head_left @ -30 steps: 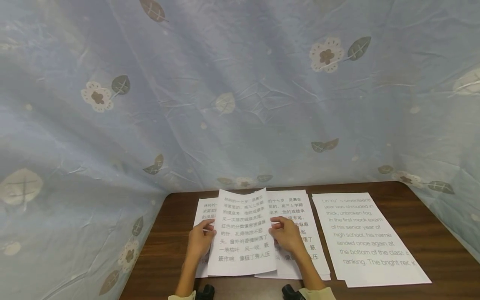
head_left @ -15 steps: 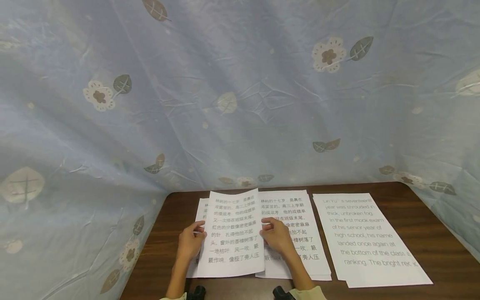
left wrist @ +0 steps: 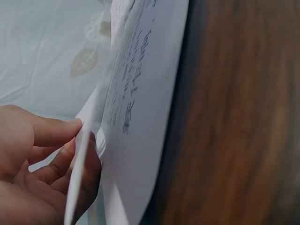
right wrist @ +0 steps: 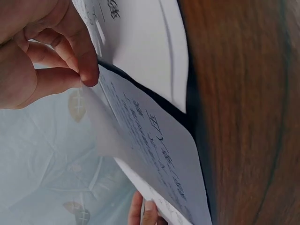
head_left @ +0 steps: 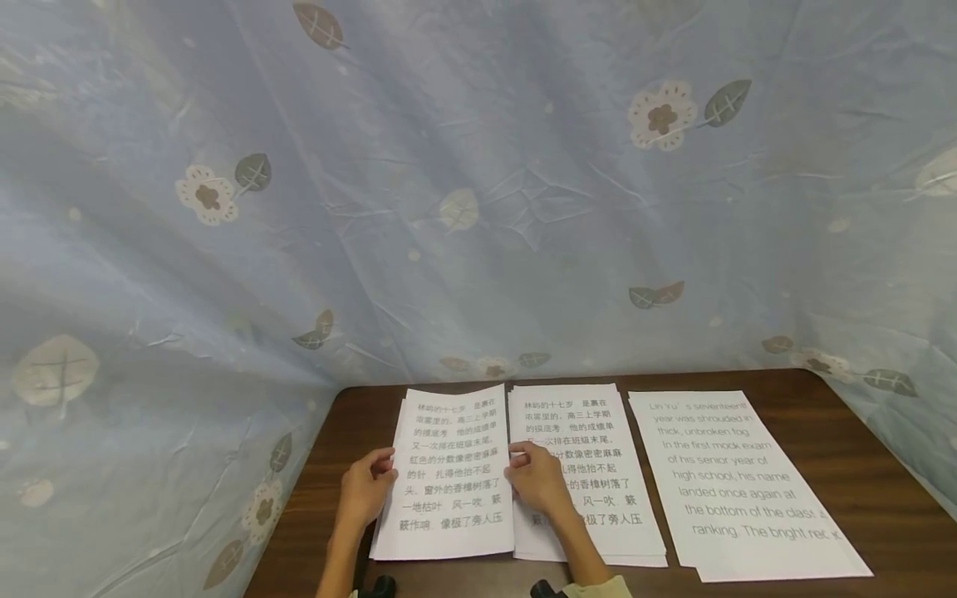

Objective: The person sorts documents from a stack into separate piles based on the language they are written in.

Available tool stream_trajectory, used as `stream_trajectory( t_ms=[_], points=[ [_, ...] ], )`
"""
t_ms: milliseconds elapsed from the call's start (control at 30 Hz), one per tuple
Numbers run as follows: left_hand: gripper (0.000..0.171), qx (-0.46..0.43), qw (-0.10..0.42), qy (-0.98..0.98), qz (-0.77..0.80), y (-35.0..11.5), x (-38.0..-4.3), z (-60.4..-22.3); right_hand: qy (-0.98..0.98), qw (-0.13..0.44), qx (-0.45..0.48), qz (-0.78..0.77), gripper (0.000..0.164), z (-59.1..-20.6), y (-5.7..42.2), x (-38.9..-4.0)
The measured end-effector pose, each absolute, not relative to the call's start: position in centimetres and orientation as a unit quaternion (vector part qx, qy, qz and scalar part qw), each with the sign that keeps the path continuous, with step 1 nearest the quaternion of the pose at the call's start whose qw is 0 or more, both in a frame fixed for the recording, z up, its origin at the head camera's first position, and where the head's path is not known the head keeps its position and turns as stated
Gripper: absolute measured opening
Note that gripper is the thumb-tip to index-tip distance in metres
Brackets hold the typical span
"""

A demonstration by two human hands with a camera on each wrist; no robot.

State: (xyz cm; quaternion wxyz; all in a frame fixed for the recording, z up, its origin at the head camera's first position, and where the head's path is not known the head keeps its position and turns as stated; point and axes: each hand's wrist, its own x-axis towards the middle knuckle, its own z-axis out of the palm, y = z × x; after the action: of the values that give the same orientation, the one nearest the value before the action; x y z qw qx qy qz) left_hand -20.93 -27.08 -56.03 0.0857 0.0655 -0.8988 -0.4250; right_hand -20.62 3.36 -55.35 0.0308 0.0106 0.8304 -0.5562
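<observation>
A white paper sheet (head_left: 452, 473) with printed Chinese text hangs just above the left stack of pages, almost covering it. My left hand (head_left: 365, 488) pinches its left edge, and my right hand (head_left: 540, 480) pinches its right edge. Seen from the left wrist, the sheet (left wrist: 80, 173) stands apart from the printed page (left wrist: 140, 122) beneath, its edge between thumb and fingers. In the right wrist view the sheet (right wrist: 105, 131) bends down from my thumb and fingertip over the left stack's page (right wrist: 164, 159). My right wrist passes over the middle stack of pages (head_left: 583, 540).
On the right lies a stack of pages printed in English (head_left: 748, 490), its lower sheets slightly offset. All three stacks lie on a dark brown wooden table (head_left: 314, 498). Behind the table hangs a pale blue curtain (head_left: 478, 291) with flowers and leaves.
Both hands have carried the sheet leftward, off the middle stack and over the left one, and it now sits lower. More of the middle stack shows.
</observation>
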Motion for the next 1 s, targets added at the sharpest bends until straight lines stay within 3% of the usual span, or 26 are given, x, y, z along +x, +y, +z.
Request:
stream_trajectory(
  t_ms=[1000],
  points=[
    [0.035, 0.074, 0.074, -0.907, -0.409, -28.1, -20.8, -55.9, 0.852, -0.016, -0.017, -0.523, 0.039, -55.7, 1.9, -20.4]
  ],
)
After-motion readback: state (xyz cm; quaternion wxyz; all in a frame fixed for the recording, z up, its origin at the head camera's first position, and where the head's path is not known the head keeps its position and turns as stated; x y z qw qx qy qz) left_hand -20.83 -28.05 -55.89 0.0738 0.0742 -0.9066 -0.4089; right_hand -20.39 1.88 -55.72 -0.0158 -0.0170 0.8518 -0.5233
